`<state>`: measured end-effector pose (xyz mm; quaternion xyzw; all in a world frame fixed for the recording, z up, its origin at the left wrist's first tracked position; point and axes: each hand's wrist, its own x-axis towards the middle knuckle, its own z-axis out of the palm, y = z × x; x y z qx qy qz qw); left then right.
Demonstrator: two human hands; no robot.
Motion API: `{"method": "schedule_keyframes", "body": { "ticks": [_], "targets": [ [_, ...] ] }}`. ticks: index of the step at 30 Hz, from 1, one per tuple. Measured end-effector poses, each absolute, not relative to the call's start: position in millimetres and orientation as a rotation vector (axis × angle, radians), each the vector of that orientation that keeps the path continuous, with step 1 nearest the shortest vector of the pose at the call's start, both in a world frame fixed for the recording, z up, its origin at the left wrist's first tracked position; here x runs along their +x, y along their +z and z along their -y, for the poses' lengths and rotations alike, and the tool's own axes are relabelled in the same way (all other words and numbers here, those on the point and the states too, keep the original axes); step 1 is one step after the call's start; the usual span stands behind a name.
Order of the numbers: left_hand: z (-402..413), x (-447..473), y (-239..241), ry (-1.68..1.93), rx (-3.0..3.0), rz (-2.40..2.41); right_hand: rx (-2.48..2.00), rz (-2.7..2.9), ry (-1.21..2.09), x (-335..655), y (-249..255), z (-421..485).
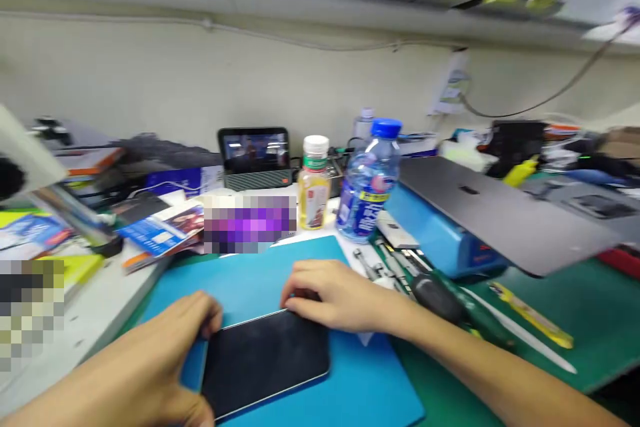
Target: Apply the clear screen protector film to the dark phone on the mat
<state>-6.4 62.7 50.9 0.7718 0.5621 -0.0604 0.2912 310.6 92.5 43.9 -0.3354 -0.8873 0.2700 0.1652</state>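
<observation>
Black and flat, the slab-like device (267, 360) lies in front of you on the blue mat (370, 380), which is spread over the green desk (603, 320). Your left hand (163, 353) grips its left end, the fingers bent at the far corner and the thumb by the near one. Your right hand (333, 297) is at the far long edge, toward the right; its fingers are curled and the thumb lies close to the fingertips, but you cannot tell whether they pinch the edge or only rest against it.

Beyond the mat you have a small screen (256, 152), a white-capped bottle (314, 197) with yellowish contents and, just right of it, a larger blue-capped bottle (365, 193). To your right, a grey laptop (490, 213) sits tilted on a blue box (427, 230). Nearer you, past your right forearm, a white stick-like tool (523, 335) lies beside a yellow cutter (533, 315) on the desk.
</observation>
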Motion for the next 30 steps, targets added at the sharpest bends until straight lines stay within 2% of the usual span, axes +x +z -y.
{"method": "schedule_keyframes", "body": {
  "ticks": [7, 30],
  "targets": [
    [-64, -5, 61, -0.043, 1.959, -1.426, -0.958, 2.475, 0.752, 308, 44, -92],
    [-52, 4, 77, -0.025, 1.963, -1.526, -0.945, 2.511, 0.754, 307, 44, -94]
  ]
}}
